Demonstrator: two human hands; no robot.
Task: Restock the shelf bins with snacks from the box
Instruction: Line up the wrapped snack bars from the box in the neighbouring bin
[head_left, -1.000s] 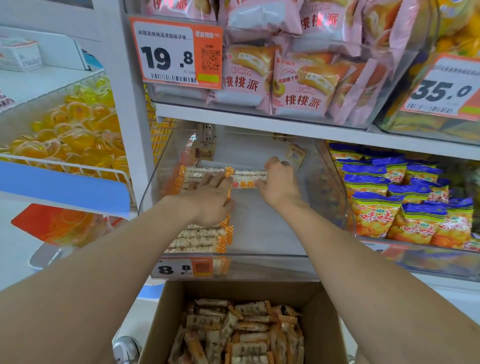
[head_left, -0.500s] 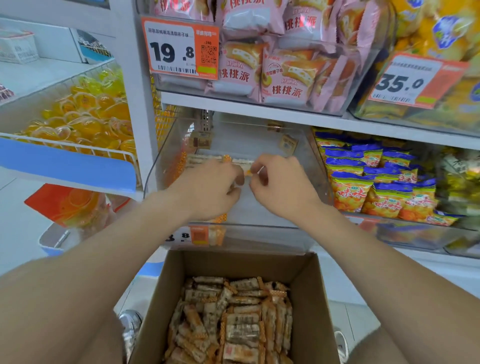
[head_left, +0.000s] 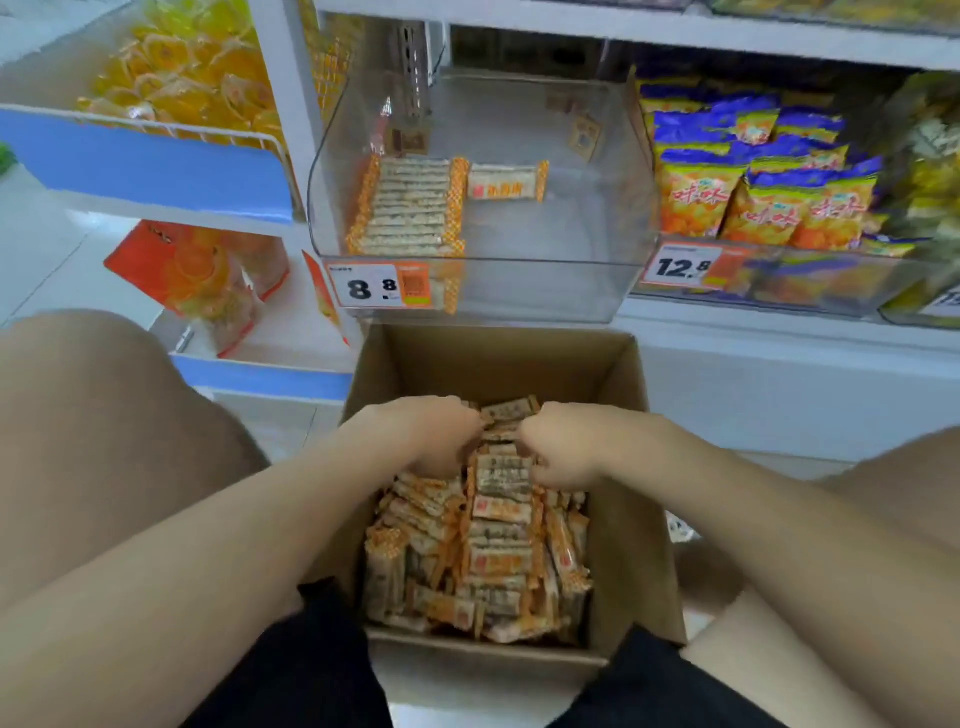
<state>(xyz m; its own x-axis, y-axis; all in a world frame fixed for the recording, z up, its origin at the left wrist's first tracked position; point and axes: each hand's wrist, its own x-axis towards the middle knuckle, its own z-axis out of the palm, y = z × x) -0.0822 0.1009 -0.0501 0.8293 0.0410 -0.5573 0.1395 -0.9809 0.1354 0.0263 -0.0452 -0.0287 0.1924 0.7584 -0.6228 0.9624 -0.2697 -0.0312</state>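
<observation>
An open cardboard box (head_left: 652, 519) stands on the floor between my knees, full of orange-and-white wrapped snack bars (head_left: 488, 566). Both hands are down in its far end. My left hand (head_left: 431, 436) and my right hand (head_left: 566, 447) face each other with fingers curled into the pile, gripping bars between them. Above the box is a clear plastic shelf bin (head_left: 597, 291). It holds a neat row of the same bars (head_left: 408, 208) along its left side and a single bar (head_left: 506, 182) lying beside the row at the back.
Blue-and-orange snack bags (head_left: 753, 197) fill the bin to the right. Yellow jelly cups (head_left: 182, 78) sit in a wire basket on the left shelf, with an orange pack (head_left: 197, 270) below. Price tags 8.8 (head_left: 379, 286) and 12.8 (head_left: 685, 266) hang on the bin fronts.
Both hands left the clear bin, where they set down a bar, and dropped into the box. My view tilted down toward the box.
</observation>
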